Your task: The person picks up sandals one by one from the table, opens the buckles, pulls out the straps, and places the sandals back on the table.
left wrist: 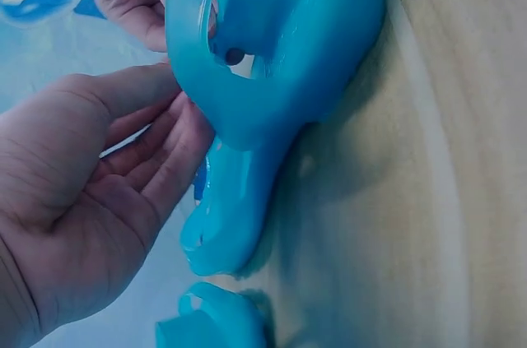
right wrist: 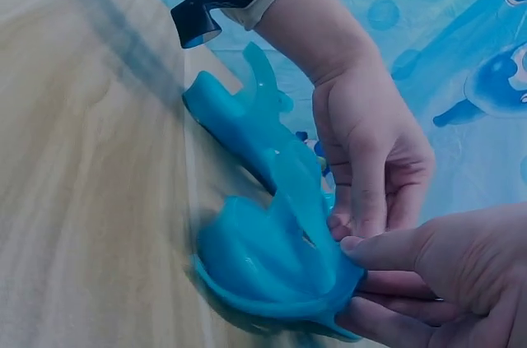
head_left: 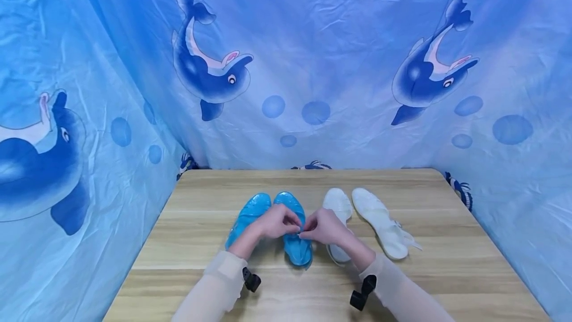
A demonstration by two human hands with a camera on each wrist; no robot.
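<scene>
Two blue jelly sandals lie side by side, the left one and the right one. Both hands meet over the right blue sandal at its ankle strap. Thumb and fingers of my left hand pinch the strap at the sandal's side. My right hand pinches the strap from the opposite side, its thumb and fingertips at the strap's edge in the right wrist view. The fingertips of the two hands are close together. A round hole shows in the blue sandal in the left wrist view.
To the right lie two white sandals, one partly behind my right forearm and the other with its strap loose to the side. All stand on a wooden table. A blue dolphin-print curtain hangs around the back and sides.
</scene>
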